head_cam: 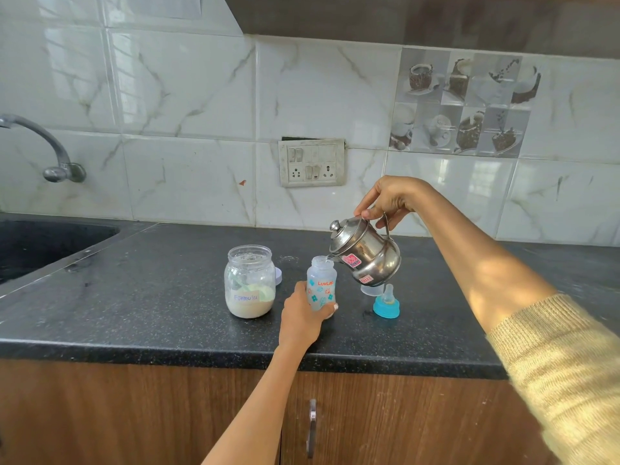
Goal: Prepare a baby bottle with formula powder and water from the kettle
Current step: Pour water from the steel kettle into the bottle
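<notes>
A small clear baby bottle [321,280] with printed flowers stands upright and uncapped on the black counter [167,297]. My left hand [302,313] grips its lower half from the left. My right hand [389,199] holds the handle of a steel kettle [369,256], tilted left with its spout at the bottle's mouth. A glass jar labelled Formula [250,286], open, with powder at the bottom and a green scoop inside, stands left of the bottle. The blue teat ring with its nipple [386,305] sits to the right, under the kettle.
A clear cap [370,290] lies behind the teat ring, and a white lid [279,276] shows behind the jar. A dark sink [40,246] and a tap [50,146] are at the far left. A switch panel [312,162] is on the tiled wall.
</notes>
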The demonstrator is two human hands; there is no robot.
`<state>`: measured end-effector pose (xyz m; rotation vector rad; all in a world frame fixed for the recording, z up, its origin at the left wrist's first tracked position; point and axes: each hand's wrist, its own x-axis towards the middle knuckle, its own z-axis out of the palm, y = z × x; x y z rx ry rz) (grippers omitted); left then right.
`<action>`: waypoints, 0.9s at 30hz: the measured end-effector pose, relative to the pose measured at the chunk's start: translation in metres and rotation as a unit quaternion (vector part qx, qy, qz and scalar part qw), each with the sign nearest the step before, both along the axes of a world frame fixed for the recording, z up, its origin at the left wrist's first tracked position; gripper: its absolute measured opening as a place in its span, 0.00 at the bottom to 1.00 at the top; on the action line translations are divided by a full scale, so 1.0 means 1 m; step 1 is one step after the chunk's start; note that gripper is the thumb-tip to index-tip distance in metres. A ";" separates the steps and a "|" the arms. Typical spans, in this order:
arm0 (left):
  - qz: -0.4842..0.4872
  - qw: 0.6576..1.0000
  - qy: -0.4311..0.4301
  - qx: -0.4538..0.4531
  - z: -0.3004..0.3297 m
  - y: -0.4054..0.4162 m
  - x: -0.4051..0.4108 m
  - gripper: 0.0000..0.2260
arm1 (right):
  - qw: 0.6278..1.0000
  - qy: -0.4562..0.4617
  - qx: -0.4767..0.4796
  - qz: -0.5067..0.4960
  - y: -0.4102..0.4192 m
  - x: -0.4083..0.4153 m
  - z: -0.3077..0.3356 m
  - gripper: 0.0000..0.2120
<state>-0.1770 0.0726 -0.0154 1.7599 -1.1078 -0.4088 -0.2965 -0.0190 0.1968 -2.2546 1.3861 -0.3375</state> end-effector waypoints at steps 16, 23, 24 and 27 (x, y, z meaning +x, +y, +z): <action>0.000 1.000 -0.008 0.002 0.001 0.001 -0.001 0.29 | 1.000 0.001 0.008 0.004 0.003 -0.001 0.002 0.14; 0.002 1.000 -0.007 0.006 0.002 0.001 0.000 0.29 | 1.000 0.012 0.002 0.001 0.003 0.001 0.003 0.13; 0.002 1.000 -0.007 0.006 0.002 0.001 -0.001 0.29 | 1.000 0.012 0.002 0.002 0.003 0.001 0.003 0.13; 0.004 1.000 -0.008 0.008 0.002 0.001 -0.001 0.29 | 1.000 0.012 -0.001 0.001 0.003 0.002 0.003 0.13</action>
